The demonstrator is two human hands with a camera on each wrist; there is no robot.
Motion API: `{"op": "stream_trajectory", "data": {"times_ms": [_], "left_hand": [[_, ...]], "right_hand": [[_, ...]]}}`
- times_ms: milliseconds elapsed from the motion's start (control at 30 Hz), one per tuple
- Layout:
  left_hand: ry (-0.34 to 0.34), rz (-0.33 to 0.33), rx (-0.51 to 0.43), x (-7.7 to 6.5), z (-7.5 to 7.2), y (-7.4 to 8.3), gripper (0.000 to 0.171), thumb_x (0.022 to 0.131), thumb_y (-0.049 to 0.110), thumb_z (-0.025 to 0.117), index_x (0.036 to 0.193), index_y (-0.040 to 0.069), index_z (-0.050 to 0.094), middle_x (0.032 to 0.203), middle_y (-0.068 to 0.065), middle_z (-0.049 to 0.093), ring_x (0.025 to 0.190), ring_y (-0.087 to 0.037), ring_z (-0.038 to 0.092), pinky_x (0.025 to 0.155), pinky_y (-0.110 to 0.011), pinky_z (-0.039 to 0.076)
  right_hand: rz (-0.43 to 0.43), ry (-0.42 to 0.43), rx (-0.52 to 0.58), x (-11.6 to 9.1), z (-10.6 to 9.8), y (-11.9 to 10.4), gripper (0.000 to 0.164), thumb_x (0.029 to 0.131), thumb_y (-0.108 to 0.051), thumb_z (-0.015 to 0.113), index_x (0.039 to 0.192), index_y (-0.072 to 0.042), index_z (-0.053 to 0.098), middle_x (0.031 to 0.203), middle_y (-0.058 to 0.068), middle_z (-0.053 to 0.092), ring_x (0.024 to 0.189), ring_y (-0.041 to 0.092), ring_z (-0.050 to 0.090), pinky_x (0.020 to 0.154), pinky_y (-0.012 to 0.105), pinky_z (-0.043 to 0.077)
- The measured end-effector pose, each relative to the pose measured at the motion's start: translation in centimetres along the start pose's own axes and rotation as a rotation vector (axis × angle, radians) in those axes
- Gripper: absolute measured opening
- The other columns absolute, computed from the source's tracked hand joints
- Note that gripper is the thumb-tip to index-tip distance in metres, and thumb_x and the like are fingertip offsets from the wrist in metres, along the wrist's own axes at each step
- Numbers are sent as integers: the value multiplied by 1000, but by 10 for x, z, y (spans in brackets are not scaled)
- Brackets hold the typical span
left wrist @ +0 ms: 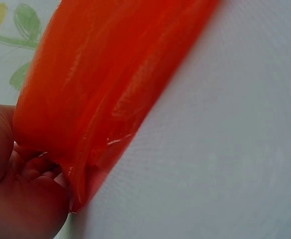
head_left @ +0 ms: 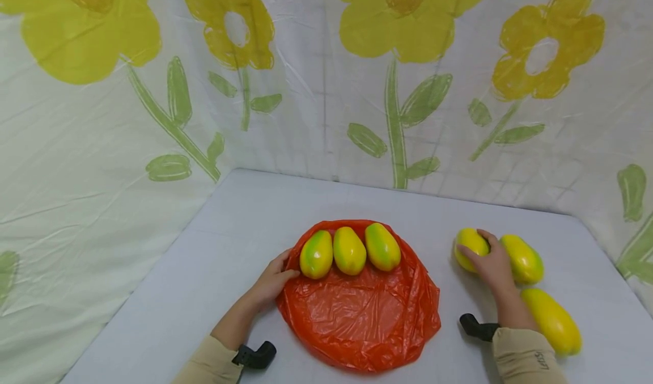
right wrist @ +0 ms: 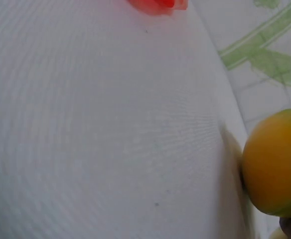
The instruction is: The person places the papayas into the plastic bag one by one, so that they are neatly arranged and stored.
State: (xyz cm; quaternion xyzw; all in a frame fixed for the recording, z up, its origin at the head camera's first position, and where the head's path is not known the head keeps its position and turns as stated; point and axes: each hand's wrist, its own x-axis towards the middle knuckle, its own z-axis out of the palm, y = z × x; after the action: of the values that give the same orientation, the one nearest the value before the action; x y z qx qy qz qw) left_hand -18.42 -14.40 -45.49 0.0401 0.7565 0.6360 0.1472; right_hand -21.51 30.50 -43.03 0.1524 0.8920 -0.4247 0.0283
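on the white table [head_left: 194, 293] we saw a red plastic bag [head_left: 357, 319] spread in a rough round, with three papayas lying in a row along its far side: the left papaya [head_left: 317, 254], the middle papaya [head_left: 350, 251] and the right papaya [head_left: 382, 247], all yellow with some green. at the bag's left edge we found the left hand [head_left: 272, 282], its thumb and fingers pinching the plastic between them, the thumb tip just beside the left papaya; we could not tell whether the two touched. well to the right, the right hand [head_left: 492, 259] gripped a fourth papaya [head_left: 468, 240], thumb on the near side and fingers curved over the far side. we could not make out whether that fruit rested on the table or was just above it. right beside this hand we saw a fifth papaya [head_left: 525, 262], and a sixth papaya [head_left: 553, 321] lay nearer, next to the right forearm [head_left: 515, 310]. behind the table we saw a pale curtain [head_left: 301, 146] printed with yellow flowers [head_left: 398, 38] and green stems [head_left: 394, 123].
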Motion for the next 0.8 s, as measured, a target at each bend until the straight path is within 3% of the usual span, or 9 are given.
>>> {"op": "stream_trajectory", "data": {"times_ms": [300, 800], "left_hand": [[1, -3, -3, 0, 0, -1, 53, 91, 7, 46, 142, 13, 35, 142, -15, 43, 105, -22, 59, 82, -36, 56], [-5, -9, -7, -1, -1, -2, 53, 92, 8, 47, 143, 13, 33, 143, -15, 41, 105, -21, 59, 82, -36, 56]], "right_hand": [[26, 50, 35, 0, 8, 3, 89, 86, -50, 56, 150, -10, 9, 151, 26, 15, 128, 44, 25, 104, 63, 26], [32, 26, 11, 1, 9, 3, 91, 86, -47, 56, 150, -8, 4, 150, 29, 14, 125, 45, 26, 103, 64, 27]]}}
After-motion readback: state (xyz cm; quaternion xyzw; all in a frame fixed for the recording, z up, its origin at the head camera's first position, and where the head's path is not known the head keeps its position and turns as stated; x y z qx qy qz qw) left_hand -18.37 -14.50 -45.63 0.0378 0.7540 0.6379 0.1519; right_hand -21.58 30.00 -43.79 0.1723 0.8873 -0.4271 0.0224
